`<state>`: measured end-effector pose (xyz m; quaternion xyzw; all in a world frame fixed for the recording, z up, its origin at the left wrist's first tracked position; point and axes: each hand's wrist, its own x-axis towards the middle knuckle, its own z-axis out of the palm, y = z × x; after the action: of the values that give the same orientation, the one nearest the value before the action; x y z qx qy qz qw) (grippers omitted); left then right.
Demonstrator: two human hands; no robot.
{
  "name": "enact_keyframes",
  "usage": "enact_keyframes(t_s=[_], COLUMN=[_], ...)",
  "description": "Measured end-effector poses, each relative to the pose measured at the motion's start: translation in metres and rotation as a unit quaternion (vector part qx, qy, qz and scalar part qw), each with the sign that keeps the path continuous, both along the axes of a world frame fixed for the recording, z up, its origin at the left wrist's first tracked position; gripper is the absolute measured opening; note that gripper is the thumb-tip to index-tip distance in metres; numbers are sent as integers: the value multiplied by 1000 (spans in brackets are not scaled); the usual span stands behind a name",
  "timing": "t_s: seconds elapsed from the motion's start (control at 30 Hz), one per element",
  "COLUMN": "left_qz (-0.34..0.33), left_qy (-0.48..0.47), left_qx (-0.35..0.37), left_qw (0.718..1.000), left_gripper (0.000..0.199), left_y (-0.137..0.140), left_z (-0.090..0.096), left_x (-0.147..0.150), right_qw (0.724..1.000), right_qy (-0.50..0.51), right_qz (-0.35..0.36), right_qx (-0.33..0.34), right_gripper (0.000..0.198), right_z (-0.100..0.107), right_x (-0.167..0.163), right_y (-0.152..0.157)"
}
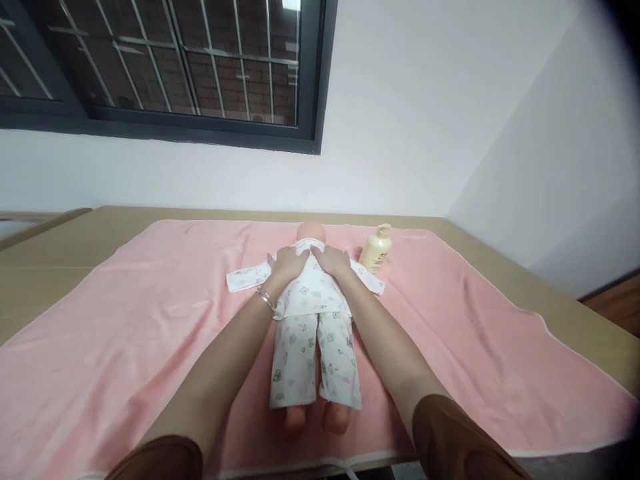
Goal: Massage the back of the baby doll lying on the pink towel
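A baby doll [314, 293] lies stretched out with its bald head [311, 231] away from me and its bare feet toward me. It wears a white patterned top and matching trousers [295, 360]; no face shows. My left hand [289, 263] rests on the left of the doll's upper body, thumb toward the middle. Mirroring it, my right hand [332, 261] lies on the right side near the shoulder. Both hands are laid over the cloth with fingers spread around the doll's sides, partly hidden. The doll's sleeves stick out to either side.
Under the doll is a pink blanket [165, 300] with wrinkles, spread over a wooden table [45, 287]. A cream pump bottle [376, 249] leans beside the doll's right-hand sleeve. Behind the table stand a white wall [400, 120] and a dark-framed barred window [320, 100].
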<state>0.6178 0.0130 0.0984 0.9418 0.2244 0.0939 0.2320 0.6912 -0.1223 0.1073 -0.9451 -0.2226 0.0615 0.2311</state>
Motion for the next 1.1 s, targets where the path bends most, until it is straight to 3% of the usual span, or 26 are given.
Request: enact_keyframes(t_s=[0.23,0.47,0.6,0.83,0.97,1.1], left_qz=[-12,-157,-145,-46,-25,-64], left_qy=[0,33,35,14,28,-1], left_qx=[21,103,86,9,12,92], left_qw=[1000,982,985,999,999,994], left_gripper=[68,62,59,74,69,50], left_y=[-8,-47,-42,3,3,-18], left_z=[4,33,34,11,9,21], left_x=[-7,-39,-33,-4,-5,-14], right_qw=[999,974,982,999,999,996], right_qy=[-25,-47,-35,0,-3,-33], right_qz=[3,132,121,36,3,20], right_qx=[-29,-179,-142,-11,-39,-85], right_gripper=[68,41,34,65,70,60], right_z=[16,48,45,15,14,27], right_x=[-15,-49,-40,-3,-9,-30], right_y=[-1,-13,-14,-12,-8,-2])
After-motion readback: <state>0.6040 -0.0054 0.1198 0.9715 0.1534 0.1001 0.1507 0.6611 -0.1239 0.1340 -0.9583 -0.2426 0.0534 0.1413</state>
